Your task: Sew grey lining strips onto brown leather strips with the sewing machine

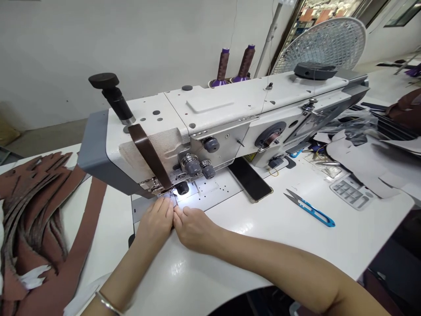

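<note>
Under the lit needle area of a white and grey sewing machine [144,131], a small piece of material [174,200] shows pale in the glare. My left hand [157,221] is closed, its fingertips pressed on the piece close to the presser foot. Touching it from the right, my right hand [194,228] pinches the near edge with thumb and bent fingers. Most of the piece is hidden by both hands. A shiny dark brown strip [151,157] slants down the machine head to the needle area.
Brown cut strips [88,224] are heaped at left. A black phone [250,180] lies on the machine bed's edge, and blue-handled thread snips [311,210] lie to its right. Pale cut pieces [358,162] cover the right side. Thread cones [222,66] and a fan [324,44] stand behind.
</note>
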`<state>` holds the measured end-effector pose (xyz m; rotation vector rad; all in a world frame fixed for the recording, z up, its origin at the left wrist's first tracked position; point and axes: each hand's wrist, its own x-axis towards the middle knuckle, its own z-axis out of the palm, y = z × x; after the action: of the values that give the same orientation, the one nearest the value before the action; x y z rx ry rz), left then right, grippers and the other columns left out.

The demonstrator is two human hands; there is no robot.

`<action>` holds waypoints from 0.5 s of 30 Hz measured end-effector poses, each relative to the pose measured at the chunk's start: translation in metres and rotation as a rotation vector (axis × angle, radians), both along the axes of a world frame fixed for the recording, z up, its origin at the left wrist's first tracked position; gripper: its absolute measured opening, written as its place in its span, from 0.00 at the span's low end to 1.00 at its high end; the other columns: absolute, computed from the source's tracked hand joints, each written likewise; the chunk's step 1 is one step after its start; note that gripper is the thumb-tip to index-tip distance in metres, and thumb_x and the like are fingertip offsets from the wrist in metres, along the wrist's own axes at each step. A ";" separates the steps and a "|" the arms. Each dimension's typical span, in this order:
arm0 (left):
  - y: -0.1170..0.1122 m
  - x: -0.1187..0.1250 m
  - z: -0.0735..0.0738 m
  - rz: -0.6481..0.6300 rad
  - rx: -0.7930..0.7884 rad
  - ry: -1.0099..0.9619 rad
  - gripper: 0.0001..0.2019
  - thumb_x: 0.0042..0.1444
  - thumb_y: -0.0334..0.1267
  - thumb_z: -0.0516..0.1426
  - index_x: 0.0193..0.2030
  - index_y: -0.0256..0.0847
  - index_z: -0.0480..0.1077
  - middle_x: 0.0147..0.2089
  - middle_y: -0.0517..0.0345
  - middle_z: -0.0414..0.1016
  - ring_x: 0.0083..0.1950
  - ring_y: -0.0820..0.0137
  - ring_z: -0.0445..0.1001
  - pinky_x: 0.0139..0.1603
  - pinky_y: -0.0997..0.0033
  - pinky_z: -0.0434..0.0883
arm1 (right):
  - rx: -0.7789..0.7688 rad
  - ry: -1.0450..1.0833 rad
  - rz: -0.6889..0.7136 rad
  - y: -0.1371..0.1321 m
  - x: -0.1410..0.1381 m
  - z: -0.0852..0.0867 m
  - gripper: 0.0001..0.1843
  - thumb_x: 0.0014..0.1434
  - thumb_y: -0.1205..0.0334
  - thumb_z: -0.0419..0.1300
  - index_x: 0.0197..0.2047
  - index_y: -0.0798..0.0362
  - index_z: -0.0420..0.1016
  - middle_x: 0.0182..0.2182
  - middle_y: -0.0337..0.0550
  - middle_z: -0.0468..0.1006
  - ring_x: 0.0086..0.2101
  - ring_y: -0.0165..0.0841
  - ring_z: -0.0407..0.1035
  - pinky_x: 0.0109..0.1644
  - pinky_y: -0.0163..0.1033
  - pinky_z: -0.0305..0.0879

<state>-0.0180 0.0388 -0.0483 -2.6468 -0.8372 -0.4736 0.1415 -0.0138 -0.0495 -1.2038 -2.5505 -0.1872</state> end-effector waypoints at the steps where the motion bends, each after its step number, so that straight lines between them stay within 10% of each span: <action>1: 0.000 -0.001 -0.001 -0.002 -0.002 0.006 0.19 0.64 0.26 0.42 0.41 0.30 0.75 0.43 0.39 0.78 0.46 0.58 0.75 0.45 0.62 0.73 | -0.010 -0.002 -0.003 0.000 0.000 0.000 0.18 0.61 0.77 0.43 0.49 0.72 0.68 0.37 0.59 0.74 0.29 0.39 0.63 0.25 0.42 0.61; 15: 0.006 -0.010 -0.021 0.019 -0.063 -0.086 0.18 0.64 0.28 0.43 0.50 0.30 0.73 0.50 0.36 0.77 0.54 0.56 0.74 0.51 0.58 0.73 | -0.137 0.060 -0.044 0.003 0.006 0.000 0.17 0.63 0.74 0.44 0.51 0.66 0.67 0.42 0.57 0.74 0.31 0.39 0.62 0.29 0.43 0.66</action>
<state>-0.0278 0.0447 -0.0694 -2.6897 -0.9167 -0.5687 0.1475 -0.0103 -0.0494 -1.2954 -2.5211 0.0142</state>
